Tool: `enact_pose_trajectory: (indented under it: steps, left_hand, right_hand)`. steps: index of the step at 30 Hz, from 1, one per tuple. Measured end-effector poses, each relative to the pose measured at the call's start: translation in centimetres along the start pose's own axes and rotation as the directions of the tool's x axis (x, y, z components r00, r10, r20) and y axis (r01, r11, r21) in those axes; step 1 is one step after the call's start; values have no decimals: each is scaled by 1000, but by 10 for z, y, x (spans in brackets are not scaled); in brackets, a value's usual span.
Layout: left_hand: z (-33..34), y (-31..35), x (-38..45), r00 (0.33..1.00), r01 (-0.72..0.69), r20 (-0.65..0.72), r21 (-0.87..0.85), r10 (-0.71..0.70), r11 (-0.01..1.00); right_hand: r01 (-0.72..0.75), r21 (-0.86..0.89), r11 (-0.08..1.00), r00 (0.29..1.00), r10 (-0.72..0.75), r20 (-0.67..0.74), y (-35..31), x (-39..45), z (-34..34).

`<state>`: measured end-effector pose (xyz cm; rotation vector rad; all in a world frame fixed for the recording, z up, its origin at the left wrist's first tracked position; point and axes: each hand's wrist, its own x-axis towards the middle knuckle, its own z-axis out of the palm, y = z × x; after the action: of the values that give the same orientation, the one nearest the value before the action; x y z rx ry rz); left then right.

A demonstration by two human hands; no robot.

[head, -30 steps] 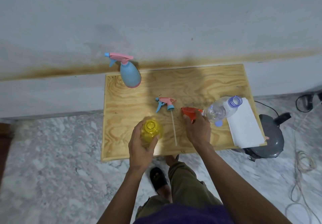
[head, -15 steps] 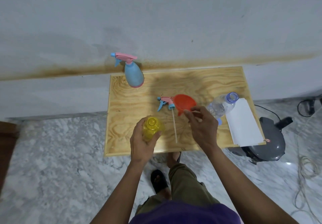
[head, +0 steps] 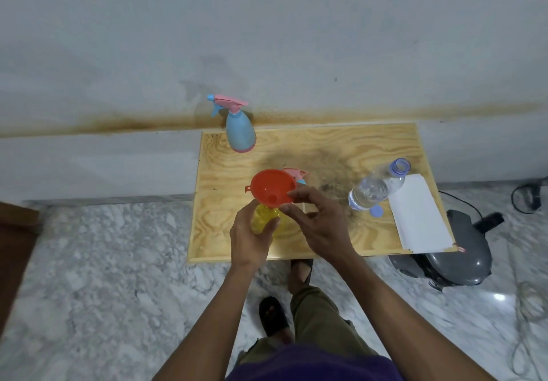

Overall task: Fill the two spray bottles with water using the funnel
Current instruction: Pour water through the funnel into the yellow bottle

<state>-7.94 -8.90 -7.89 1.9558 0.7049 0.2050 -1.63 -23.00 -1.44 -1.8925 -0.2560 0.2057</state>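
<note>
Head view: left hand (head: 250, 239) grips yellow bottle (head: 267, 220), right hand (head: 320, 223) pinches funnel (head: 274, 186), hiding sprayer head (head: 296, 174).

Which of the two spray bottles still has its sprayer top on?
The blue spray bottle at the table's far edge; its pink trigger head is screwed on. The yellow spray bottle, in the left hand, has the funnel on top instead.

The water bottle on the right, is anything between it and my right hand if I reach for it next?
Nothing visible. The water bottle stands uncapped beside the white paper, and bare tabletop lies between it and your right hand, which holds the funnel.
</note>
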Motion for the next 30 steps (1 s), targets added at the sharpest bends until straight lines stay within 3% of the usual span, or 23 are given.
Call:
enact_pose_trajectory:
  steps: [6, 16, 22, 25, 30]
  left_hand:
    - [-3, 2, 2, 999, 25, 30, 44, -26, 999]
    - [-10, -3, 8, 995, 77, 61, 70, -82, 995]
    - [-37, -7, -5, 991, 47, 124, 45, -52, 998]
    - [-49, -2, -15, 996, 43, 79, -20, -42, 999]
    - [-48, 27, -16, 990, -139, -15, 16, 139, 990]
  right_hand:
    - [63, -107, 992, 996, -56, 70, 10, -2, 5]
    - [34, -112, 993, 999, -30, 33, 7, -9, -1]
    - [-129, -54, 990, 970, 114, -214, 13, -19, -26]
    - [-216, -66, 974, 906, 175, -386, 24, -26, -45]
    - [-284, -21, 959, 768, 214, -603, 41, -19, -75]
